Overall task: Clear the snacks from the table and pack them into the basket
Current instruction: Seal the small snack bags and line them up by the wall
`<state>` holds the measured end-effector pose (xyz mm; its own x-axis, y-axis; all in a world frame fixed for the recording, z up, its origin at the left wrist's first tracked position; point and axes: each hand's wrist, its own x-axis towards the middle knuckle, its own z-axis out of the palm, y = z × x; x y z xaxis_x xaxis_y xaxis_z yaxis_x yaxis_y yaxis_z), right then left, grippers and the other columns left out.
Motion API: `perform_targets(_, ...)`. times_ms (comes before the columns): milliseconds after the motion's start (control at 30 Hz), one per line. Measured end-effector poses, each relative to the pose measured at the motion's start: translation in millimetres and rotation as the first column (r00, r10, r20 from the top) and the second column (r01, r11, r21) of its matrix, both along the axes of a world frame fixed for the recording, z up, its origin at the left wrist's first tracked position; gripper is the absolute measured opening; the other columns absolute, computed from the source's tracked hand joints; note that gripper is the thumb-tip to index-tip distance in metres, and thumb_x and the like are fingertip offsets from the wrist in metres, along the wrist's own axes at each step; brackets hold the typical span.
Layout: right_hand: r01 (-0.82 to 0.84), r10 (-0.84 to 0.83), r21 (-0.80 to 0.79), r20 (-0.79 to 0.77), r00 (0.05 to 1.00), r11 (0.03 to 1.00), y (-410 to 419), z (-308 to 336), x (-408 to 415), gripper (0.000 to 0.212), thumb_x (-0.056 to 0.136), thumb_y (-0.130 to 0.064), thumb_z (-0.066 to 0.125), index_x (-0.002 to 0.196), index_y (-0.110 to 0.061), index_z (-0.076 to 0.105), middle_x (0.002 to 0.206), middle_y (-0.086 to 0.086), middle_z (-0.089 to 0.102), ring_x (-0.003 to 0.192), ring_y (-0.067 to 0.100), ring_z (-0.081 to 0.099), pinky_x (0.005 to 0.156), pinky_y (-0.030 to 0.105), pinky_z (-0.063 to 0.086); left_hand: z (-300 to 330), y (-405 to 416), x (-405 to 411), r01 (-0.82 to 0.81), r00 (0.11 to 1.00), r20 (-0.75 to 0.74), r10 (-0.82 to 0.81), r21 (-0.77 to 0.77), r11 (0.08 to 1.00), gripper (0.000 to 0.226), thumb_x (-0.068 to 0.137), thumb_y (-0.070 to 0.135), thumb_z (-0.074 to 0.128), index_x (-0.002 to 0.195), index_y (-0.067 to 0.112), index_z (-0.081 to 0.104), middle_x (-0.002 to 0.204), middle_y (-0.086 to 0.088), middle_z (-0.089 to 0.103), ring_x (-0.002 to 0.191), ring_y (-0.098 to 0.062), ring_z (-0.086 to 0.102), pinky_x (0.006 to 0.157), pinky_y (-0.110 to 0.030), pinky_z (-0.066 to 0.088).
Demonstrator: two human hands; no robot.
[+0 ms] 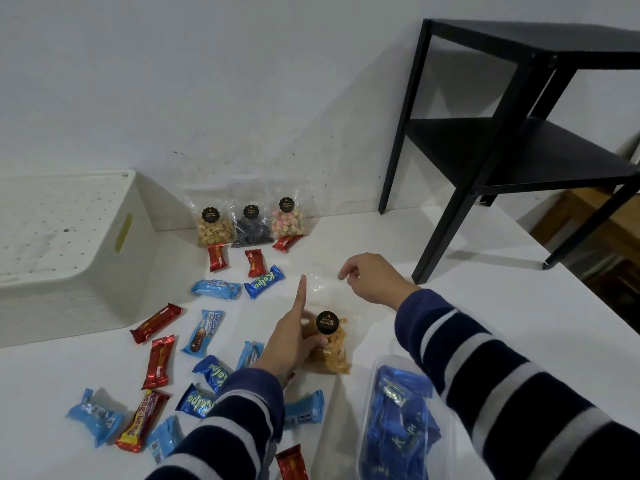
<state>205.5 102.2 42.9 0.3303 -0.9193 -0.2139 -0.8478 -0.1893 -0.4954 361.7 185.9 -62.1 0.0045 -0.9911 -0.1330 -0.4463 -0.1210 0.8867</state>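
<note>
Left hand [289,336] grips lower part of clear chip bag [329,341], index finger straight. Right hand [370,277] pinches its top edge. Bag mid-table, basket [69,244] far left. Risk: slick film slips, bag drops on loose bars [157,322] en route.

Long sleeves are worn on both arms, knitted in dark navy and banded with wide pale grey-white stripes, ending at the wrists.
</note>
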Motion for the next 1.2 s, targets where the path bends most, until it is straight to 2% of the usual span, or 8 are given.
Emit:
perform_targets(167, -0.046, 0.046, 0.007, -0.012, 0.999, 0.999, 3, -8, 2, 0.031, 0.091, -0.007, 0.047, 0.116, -0.018, 0.063, 0.123, 0.003, 0.059, 0.110, 0.021, 0.055, 0.092, 0.028, 0.046, 1, 3, 2, -0.010, 1.000, -0.003, 0.010, 0.008, 1.000, 0.114, 0.080, 0.015, 0.072, 0.121, 0.076, -0.016, 0.108, 0.004, 0.057, 0.096, -0.013, 0.064, 0.092, -0.042, 0.051)
perform_targets(400, 0.052, -0.049, -0.021, 0.117, 0.992, 0.998, 1, -10, 0, 0.030, 0.091, 0.001, 0.046, 0.100, -0.015, 0.070, 0.112, 0.005, 0.064, 0.097, 0.021, 0.061, 0.086, 0.031, 0.052, 3, 0, 2, 0.008, 1.000, -0.008, -0.008, 0.026, 1.000, 0.118, 0.081, 0.009, 0.072, 0.123, 0.075, -0.016, 0.107, 0.004, 0.056, 0.094, -0.013, 0.065, 0.093, -0.041, 0.051)
perform_targets(500, 0.087, -0.080, -0.044, 0.140, 0.987, 0.995, 1, -12, -2, 0.031, 0.091, 0.002, 0.046, 0.102, -0.014, 0.070, 0.105, 0.005, 0.063, 0.091, 0.020, 0.059, 0.078, 0.027, 0.049, 9, -2, -2, -0.012, 1.000, 0.016, 0.012, 0.019, 1.000, 0.114, 0.080, 0.010, 0.073, 0.137, 0.062, -0.011, 0.120, 0.006, 0.051, 0.105, -0.012, 0.058, 0.098, -0.036, 0.046)
perform_targets(567, 0.111, -0.099, -0.058, 0.180, 0.979, 0.992, 1, -12, -1, 0.032, 0.091, 0.002, 0.045, 0.104, -0.015, 0.069, 0.098, 0.002, 0.060, 0.088, 0.019, 0.058, 0.074, 0.026, 0.048, 14, -3, -8, -0.111, 0.993, -0.039, 0.109, -0.039, 0.993, 0.094, 0.081, 0.017, 0.073, 0.147, 0.044, 0.011, 0.130, 0.008, 0.041, 0.119, -0.009, 0.044, 0.104, -0.030, 0.037)
perform_targets(700, 0.034, -0.012, -0.096, 0.224, 0.974, 0.995, 6, -7, 3, 0.028, 0.091, -0.002, 0.049, 0.102, -0.017, 0.071, 0.092, -0.009, 0.057, 0.083, 0.007, 0.052, 0.078, 0.020, 0.040, 35, -16, -18, -0.316, 0.936, -0.185, 0.299, -0.068, 0.946, 0.024, 0.089, 0.046, 0.057, 0.107, 0.031, 0.053, 0.123, 0.011, 0.049, 0.119, -0.011, 0.047, 0.101, -0.028, 0.037)
perform_targets(867, -0.002, 0.019, -0.066, 0.267, 0.964, 0.998, 9, -8, 5, 0.021, 0.089, -0.010, 0.060, 0.104, -0.017, 0.072, 0.081, -0.018, 0.054, 0.069, -0.003, 0.048, 0.068, 0.011, 0.036, 55, -26, -25, -0.428, 0.835, -0.349, 0.425, 0.075, 0.901, 0.019, 0.092, 0.043, 0.055, 0.096, 0.025, 0.062, 0.115, 0.005, 0.060, 0.105, -0.012, 0.052, 0.090, -0.029, 0.040)
perform_targets(1000, 0.077, -0.069, -0.016, 0.296, 0.953, 0.997, 7, -11, 5, 0.019, 0.091, -0.025, 0.061, 0.099, -0.014, 0.074, 0.097, -0.005, 0.069, 0.078, 0.002, 0.054, 0.065, 0.008, 0.036, 56, -25, -26, -0.410, 0.840, -0.358, 0.408, 0.075, 0.909, 0.011, 0.092, 0.036, 0.058, 0.085, 0.029, 0.063, 0.107, 0.007, 0.063, 0.090, -0.005, 0.052, 0.086, -0.029, 0.042)
perform_targets(1200, 0.165, -0.160, -0.013, 0.177, 0.971, 0.986, 0, -15, 12, 0.020, 0.094, -0.023, 0.052, 0.087, -0.026, 0.070, 0.108, -0.007, 0.069, 0.100, 0.014, 0.060, 0.094, 0.036, 0.047, 52, -24, -26, -0.372, 0.857, -0.363, 0.365, 0.053, 0.927, 0.013, 0.093, 0.032, 0.057, 0.082, 0.026, 0.062, 0.107, 0.011, 0.060, 0.100, -0.009, 0.052, 0.091, -0.030, 0.041)
